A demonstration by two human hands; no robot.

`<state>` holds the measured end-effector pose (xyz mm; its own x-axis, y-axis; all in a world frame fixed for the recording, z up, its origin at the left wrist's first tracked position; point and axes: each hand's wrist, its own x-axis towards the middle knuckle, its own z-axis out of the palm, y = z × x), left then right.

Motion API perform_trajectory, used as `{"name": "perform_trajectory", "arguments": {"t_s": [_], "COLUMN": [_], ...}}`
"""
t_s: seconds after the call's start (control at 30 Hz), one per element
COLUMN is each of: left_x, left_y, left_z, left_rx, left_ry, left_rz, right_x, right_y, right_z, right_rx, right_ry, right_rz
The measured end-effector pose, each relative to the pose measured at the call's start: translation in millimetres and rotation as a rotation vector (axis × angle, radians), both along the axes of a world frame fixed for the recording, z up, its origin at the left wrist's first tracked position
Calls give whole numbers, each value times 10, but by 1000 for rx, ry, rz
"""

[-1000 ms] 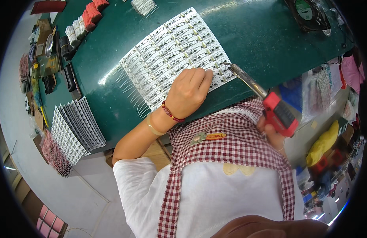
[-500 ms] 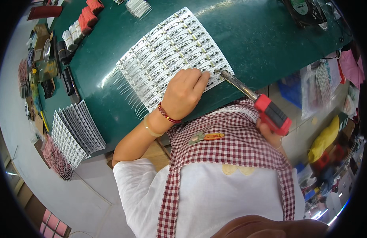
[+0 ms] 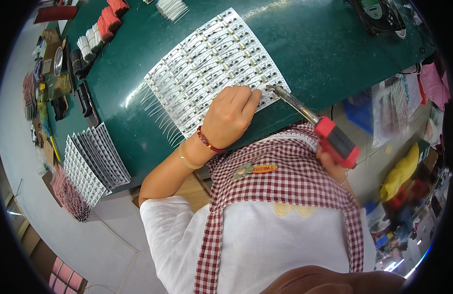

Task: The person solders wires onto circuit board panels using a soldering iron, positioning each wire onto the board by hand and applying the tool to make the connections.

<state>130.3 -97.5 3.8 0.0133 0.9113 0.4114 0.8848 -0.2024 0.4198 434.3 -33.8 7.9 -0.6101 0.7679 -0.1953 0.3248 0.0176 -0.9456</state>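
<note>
On the green table lies a big white sheet of little circuit strips, with thin wires sticking out along its left edge. The left hand rests on the near edge of this sheet, fingers curled and pressing down on it. The hand wears a red bead bracelet and a pale band at the wrist.

The right hand is mostly hidden behind the checked apron, but it is closed around the red handle of a soldering iron. The iron's metal tip touches the near right corner of the sheet, just beside the left hand's fingertips.

At the left end of the table sit stacks of more white strip sheets. Near the far left edge are red and white bundles. A dark machine stands at the far right.
</note>
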Motion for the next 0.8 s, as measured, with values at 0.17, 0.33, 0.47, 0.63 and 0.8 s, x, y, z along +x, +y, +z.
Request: {"name": "perform_trajectory", "arguments": {"t_s": [0.17,0.33,0.47,0.63,0.8], "left_x": [2,17,51,84,102], "left_y": [8,-6,-3,-27,-28], "left_z": [-8,48,87,62,29], "left_rx": [8,-31,48,61,36], "left_ry": [-5,58,145,106,47], "left_rz": [-5,22,76,53,48], "right_x": [95,116,133,127,153], "right_y": [15,-39,-38,-50,-11], "right_z": [-13,-40,2,59,16], "right_rx": [5,30,-109,-212,-187], "right_ry": [-29,-46,57,117,65], "right_rz": [66,14,-8,-49,30]}}
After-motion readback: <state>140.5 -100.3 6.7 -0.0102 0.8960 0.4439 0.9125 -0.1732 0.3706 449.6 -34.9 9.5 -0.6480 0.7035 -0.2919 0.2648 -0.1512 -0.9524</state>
